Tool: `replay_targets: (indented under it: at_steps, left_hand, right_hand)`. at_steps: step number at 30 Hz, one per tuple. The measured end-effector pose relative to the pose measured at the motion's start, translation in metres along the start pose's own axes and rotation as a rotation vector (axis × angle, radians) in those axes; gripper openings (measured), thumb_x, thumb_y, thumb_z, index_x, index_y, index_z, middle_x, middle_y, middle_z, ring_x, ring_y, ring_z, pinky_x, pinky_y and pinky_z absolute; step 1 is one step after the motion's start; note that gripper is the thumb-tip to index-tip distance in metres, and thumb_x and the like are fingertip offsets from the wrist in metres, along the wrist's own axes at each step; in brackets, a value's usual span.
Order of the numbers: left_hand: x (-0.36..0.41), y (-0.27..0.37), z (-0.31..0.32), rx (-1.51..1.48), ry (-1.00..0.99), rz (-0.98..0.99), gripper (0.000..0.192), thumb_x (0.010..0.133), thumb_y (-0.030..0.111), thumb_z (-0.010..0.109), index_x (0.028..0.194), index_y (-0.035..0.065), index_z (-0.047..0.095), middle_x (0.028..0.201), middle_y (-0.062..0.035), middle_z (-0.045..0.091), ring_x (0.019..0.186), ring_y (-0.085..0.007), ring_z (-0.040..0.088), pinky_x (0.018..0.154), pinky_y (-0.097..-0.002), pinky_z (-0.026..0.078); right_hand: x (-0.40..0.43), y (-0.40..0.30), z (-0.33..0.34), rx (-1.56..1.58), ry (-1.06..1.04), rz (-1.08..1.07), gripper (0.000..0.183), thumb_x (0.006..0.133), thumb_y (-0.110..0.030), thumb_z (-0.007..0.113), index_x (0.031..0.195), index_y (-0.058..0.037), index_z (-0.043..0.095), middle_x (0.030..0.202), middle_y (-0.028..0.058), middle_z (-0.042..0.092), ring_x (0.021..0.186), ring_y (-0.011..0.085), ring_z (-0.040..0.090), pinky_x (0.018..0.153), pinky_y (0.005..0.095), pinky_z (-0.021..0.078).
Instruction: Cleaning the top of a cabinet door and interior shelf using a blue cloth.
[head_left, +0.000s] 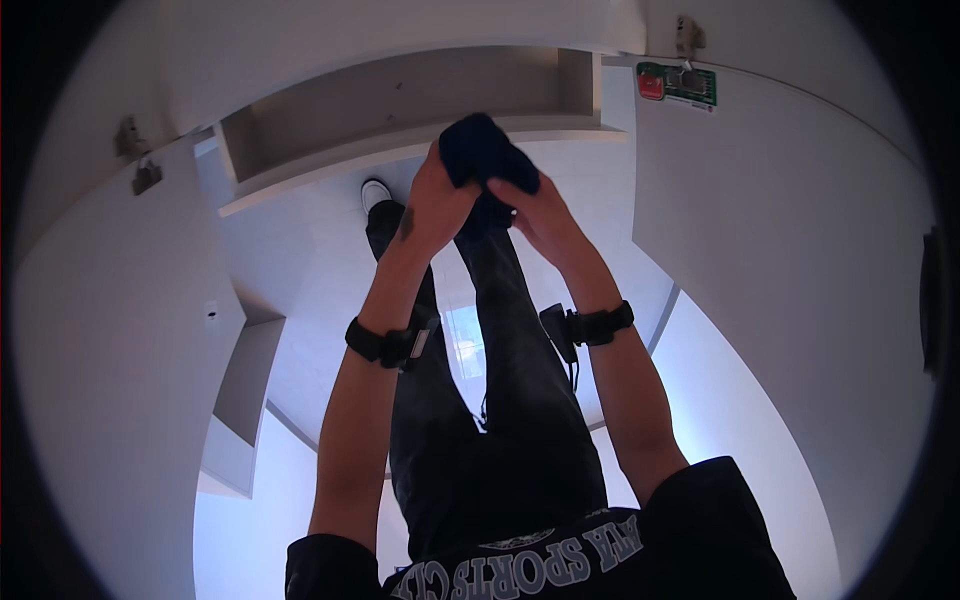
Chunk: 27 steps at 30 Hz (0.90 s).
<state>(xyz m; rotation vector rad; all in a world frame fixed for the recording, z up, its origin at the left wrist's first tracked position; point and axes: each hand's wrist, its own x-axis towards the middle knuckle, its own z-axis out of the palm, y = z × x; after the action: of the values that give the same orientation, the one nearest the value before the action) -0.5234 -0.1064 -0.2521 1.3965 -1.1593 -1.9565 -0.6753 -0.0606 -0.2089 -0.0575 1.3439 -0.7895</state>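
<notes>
Both hands grip a bunched dark blue cloth (487, 154) in front of the open drawer. My left hand (441, 191) grasps it from the left side, its fingers partly hidden behind the fabric. On the right, my right hand (541, 210) has its thumb pressed over the cloth's lower part. Beneath the hands, a fold of the same fabric hangs against my dark trousers. The pale drawer (450, 135) is pulled out, and its visible inside holds no large item.
White cabinet doors stand swung out at left (127, 300) and right (750, 195), with metal hinges (147, 176) at their tops. A green and red card (679, 84) is at the right door's upper corner. A pale open compartment (244, 382) lies low on the left.
</notes>
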Motion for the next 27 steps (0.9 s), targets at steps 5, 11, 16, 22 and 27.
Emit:
replay_targets:
  at_steps: [5, 11, 16, 22, 27]
  left_hand:
    - [0.044, -0.029, 0.048, 0.025, -0.015, 0.104, 0.061, 0.084, 0.005, 0.064, 0.14, 0.004, 0.042, 0.124, -0.0147, 0.06, 0.107, -0.0218, 0.061, 0.094, -0.0323, 0.047]
    - [0.099, -0.044, 0.126, 0.113, 0.022, 0.291, 0.062, 0.092, 0.013, 0.061, 0.147, 0.0049, 0.035, 0.137, -0.0188, 0.049, 0.106, -0.025, 0.06, 0.09, -0.0326, 0.049]
    - [0.131, -0.039, 0.173, -0.001, -0.032, 0.368, 0.046, 0.102, 0.019, 0.044, 0.145, 0.0058, 0.039, 0.139, -0.0195, 0.044, 0.129, -0.0316, 0.044, 0.107, -0.0357, 0.037]
    - [0.158, -0.055, 0.178, -0.169, -0.184, 0.453, 0.042, 0.103, 0.021, 0.043, 0.143, 0.0074, 0.045, 0.14, -0.0172, 0.046, 0.126, -0.0259, 0.048, 0.107, -0.0343, 0.037]
    - [0.184, -0.058, 0.182, -0.291, -0.216, 0.359, 0.043, 0.103, 0.022, 0.042, 0.144, 0.0075, 0.044, 0.138, -0.0155, 0.052, 0.124, -0.0229, 0.051, 0.106, -0.0323, 0.038]
  right_hand:
    - [0.032, -0.008, -0.049, -0.085, 0.268, -0.208, 0.045, 0.082, -0.013, 0.077, 0.121, -0.0006, 0.06, 0.104, 0.0057, 0.066, 0.093, 0.0128, 0.063, 0.078, 0.027, 0.0532]
    - [0.081, -0.048, -0.102, -0.636, 0.87, -0.654, 0.052, 0.072, -0.019, 0.082, 0.112, 0.0039, 0.058, 0.1, 0.0155, 0.068, 0.093, 0.0225, 0.066, 0.082, 0.0332, 0.0522]
    - [0.114, -0.066, -0.131, -0.66, 0.844, -0.687, 0.057, 0.075, -0.019, 0.078, 0.12, 0.0029, 0.052, 0.108, 0.013, 0.065, 0.095, 0.0235, 0.066, 0.083, 0.0365, 0.0518]
    - [0.127, -0.048, -0.13, -0.268, 0.776, -0.86, 0.055, 0.081, -0.013, 0.073, 0.128, 0.0015, 0.048, 0.117, 0.0123, 0.062, 0.104, 0.0211, 0.062, 0.091, 0.0329, 0.0489]
    - [0.138, -0.038, -0.122, -0.319, 0.701, -0.962, 0.056, 0.088, -0.013, 0.068, 0.135, 0.0017, 0.042, 0.125, 0.0138, 0.057, 0.111, 0.0223, 0.059, 0.095, 0.0326, 0.0464]
